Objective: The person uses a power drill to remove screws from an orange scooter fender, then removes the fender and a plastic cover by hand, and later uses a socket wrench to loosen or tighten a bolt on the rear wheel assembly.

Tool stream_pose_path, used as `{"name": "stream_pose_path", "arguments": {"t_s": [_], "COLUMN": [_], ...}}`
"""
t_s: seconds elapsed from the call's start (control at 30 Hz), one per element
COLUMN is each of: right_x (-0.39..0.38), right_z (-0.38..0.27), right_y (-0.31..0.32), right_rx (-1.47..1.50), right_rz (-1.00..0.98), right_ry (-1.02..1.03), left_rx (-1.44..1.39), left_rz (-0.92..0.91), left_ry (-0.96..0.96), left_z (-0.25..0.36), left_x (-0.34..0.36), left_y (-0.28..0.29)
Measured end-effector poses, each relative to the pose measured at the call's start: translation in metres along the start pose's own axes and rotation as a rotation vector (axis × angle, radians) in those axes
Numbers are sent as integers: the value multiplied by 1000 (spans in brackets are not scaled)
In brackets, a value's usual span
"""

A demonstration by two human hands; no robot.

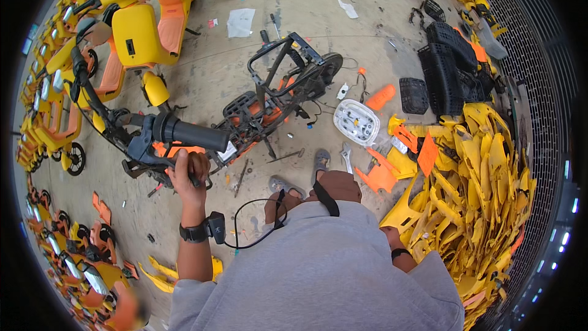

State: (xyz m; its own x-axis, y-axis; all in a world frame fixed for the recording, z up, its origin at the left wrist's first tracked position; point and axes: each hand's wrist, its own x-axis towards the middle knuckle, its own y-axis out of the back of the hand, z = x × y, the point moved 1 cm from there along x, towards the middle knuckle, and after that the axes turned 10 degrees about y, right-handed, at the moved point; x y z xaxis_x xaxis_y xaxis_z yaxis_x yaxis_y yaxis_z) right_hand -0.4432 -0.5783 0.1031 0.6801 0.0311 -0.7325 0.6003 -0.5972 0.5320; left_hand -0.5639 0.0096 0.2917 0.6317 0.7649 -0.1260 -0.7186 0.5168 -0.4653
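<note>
My left hand (pixel 191 171) has its fingers curled on the black brake lever below the rubber grip (pixel 193 134) of a stripped scooter's handlebar. The scooter's bare black frame (pixel 269 79), with orange parts and a rear wheel (pixel 331 68), stands in front of me. A dark strap and device are on my left wrist, with a cable running to my body. My right hand (pixel 388 233) hangs low at my side beside a yellow panel (pixel 401 211), its fingers largely hidden by my shirt.
Rows of yellow-orange scooters (pixel 136 37) line the left. A large pile of yellow panels (pixel 478 196) fills the right, with black baskets (pixel 441 67) behind. An oval white tray (pixel 356 122), orange pieces (pixel 375 171), a wrench (pixel 347 158) and paper (pixel 241 22) lie on the floor.
</note>
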Motion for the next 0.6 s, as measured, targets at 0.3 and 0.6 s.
{"name": "stream_pose_path", "arguments": {"t_s": [0.3,0.6], "right_x": [68,146], "right_z": [9,-45], "right_y": [-4,60], "right_rx": [-163,227], "right_rz": [2,-126], "right_ry": [268,72], "left_rx": [28,56], "left_rz": [23,235], "left_ry": [-30,-14], "left_z": [-11,-8], "left_x": [2,2], "left_y": [-1,-13]}}
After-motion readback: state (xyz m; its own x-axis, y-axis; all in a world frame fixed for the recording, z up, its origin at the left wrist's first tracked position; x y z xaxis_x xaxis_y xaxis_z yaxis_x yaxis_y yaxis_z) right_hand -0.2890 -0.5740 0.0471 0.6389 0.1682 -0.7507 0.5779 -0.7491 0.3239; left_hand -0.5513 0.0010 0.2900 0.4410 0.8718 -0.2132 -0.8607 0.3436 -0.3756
